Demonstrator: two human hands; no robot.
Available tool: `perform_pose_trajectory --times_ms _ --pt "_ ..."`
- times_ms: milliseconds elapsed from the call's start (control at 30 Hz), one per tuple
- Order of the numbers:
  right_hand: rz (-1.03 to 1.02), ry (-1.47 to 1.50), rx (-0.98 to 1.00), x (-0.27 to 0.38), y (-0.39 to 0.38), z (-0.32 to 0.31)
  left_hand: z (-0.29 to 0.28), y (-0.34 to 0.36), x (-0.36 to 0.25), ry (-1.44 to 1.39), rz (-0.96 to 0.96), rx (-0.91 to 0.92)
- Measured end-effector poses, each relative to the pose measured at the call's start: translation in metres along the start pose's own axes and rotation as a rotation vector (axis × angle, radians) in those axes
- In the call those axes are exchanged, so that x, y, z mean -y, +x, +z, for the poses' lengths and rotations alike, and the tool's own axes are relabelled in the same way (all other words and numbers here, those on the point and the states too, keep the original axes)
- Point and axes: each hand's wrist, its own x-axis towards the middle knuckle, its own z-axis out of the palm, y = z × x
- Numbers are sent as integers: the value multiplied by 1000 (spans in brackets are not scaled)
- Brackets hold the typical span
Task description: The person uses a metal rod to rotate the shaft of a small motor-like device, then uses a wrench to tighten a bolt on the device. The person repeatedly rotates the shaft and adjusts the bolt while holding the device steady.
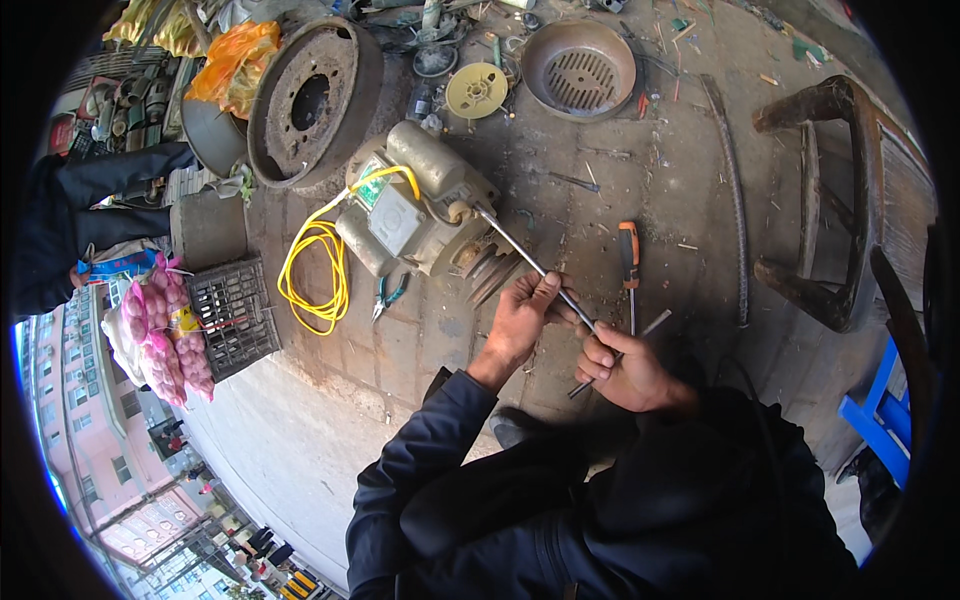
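Observation:
A T-handle socket wrench (520,250) slants from the grey electric motor (430,215) down toward me. Its far end meets the motor's end near a small fitting beside the capacitor-like cylinder. My left hand (525,318) is closed round the shaft partway along. My right hand (628,372) grips the crossbar (655,324), whose two ends stick out past the fingers. The motor lies on the paving with a grooved pulley (490,272) on its near side. A coiled yellow cable (318,270) runs from the motor's terminal box (393,220).
Pliers (390,292) lie left of the motor and an orange-black screwdriver (629,255) to its right. Beyond are a rusty wheel rim (312,103), a slotted metal pan (578,72) and a yellow disc (476,91). A wooden stool (862,200) stands right; a black crate (235,315) left, near another person (100,215).

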Motion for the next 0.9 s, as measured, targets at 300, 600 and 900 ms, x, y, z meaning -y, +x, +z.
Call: perform_pose_trajectory --times_ms 300,600,900 --pt "151 89 146 -8 17 -29 15 -28 -27 1021 110 -154" --pt "-206 -272 267 -26 26 -86 104 -21 14 1258 615 122" --pt "-433 -644 197 -6 5 -73 112 -25 11 1124 440 122"
